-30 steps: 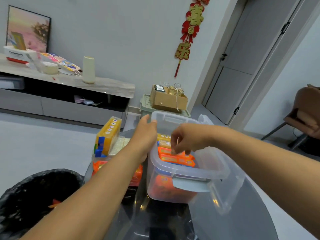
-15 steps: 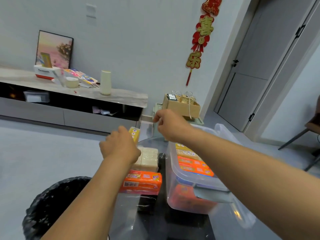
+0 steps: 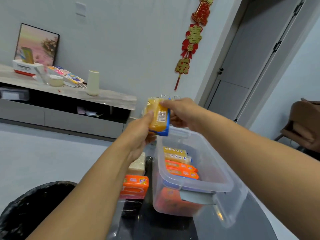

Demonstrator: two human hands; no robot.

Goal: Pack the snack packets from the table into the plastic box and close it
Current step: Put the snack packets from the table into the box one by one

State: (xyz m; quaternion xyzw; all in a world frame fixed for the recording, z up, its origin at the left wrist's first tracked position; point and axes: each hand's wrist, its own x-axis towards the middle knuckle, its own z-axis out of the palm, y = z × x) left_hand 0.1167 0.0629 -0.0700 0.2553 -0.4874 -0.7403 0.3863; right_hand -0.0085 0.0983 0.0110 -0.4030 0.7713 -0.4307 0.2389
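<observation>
Near the centre of the frame both hands hold one yellow snack packet [image 3: 158, 116] upright in the air, above the far left corner of the plastic box [image 3: 223, 172]. The left hand [image 3: 141, 134] has its grip clenched on the packet's lower left side, thumb pressed against the wrapper. The right hand [image 3: 181, 114] grasps the packet's top and right edge, where a blue strip and a white barcode label show.

The clear box sits open on the dark glossy desk [image 3: 155, 226] in the lower middle of the frame. Inside it, along the left wall, lie two pale yellow packets [image 3: 175, 154] and two orange packets [image 3: 181, 170], with more orange showing through the front wall. Just left of the box on the desk stands a stack of orange packets [image 3: 135, 186], and behind it a pale beige packet [image 3: 137, 165]. A black-lined bin [image 3: 29, 212] fills the lower left corner
</observation>
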